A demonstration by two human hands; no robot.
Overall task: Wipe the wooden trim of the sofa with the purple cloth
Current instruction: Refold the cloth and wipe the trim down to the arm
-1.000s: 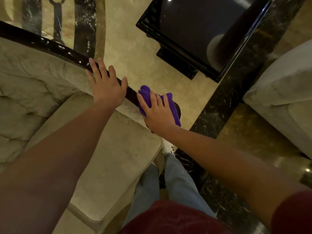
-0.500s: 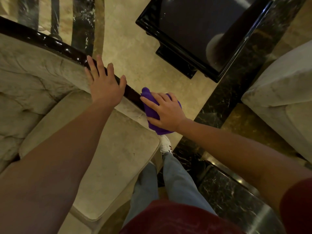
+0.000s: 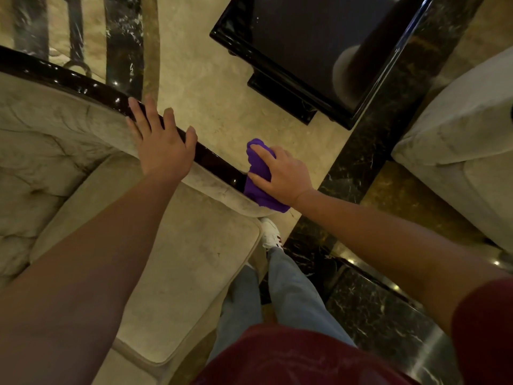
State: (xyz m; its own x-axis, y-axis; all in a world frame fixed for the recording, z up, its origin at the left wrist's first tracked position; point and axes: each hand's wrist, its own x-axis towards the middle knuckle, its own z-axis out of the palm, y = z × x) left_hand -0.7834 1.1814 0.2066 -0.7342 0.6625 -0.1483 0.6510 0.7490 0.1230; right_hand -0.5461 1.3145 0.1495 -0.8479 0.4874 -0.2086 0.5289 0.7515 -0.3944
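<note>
At the end of the sofa's dark, glossy wooden trim [image 3: 213, 159], a person's right hand [image 3: 283, 176] presses a bunched purple cloth [image 3: 259, 187] against the wood, fingers curled around the fabric and gripping it, so that the cloth covers the tip of the trim and hangs a little past it toward the floor. Farther along the same trim, the left hand [image 3: 163, 145] lies flat with fingers spread and open, palm down, its fingertips reaching over the lacquered rail and its heel on the beige upholstery just inside the trim. Both bare forearms stretch down from the viewer's side; a dark red sleeve [image 3: 485, 329] shows on the right arm. Inside the trim's curve lie the sofa's tufted beige back [image 3: 41, 151] and its seat cushion [image 3: 172, 273]. Just below the cloth-covered end of the trim, a white sneaker [image 3: 270, 232] and blue-jeaned legs [image 3: 288, 290] stand on the floor beside the cushion. Beyond the trim, across pale marble flooring [image 3: 211, 87], stands a black lacquered table [image 3: 311, 43] with a glossy top. Well to the right of the trim, past a band of dark veined marble [image 3: 366, 151], sits a second beige upholstered seat [image 3: 458, 140].
</note>
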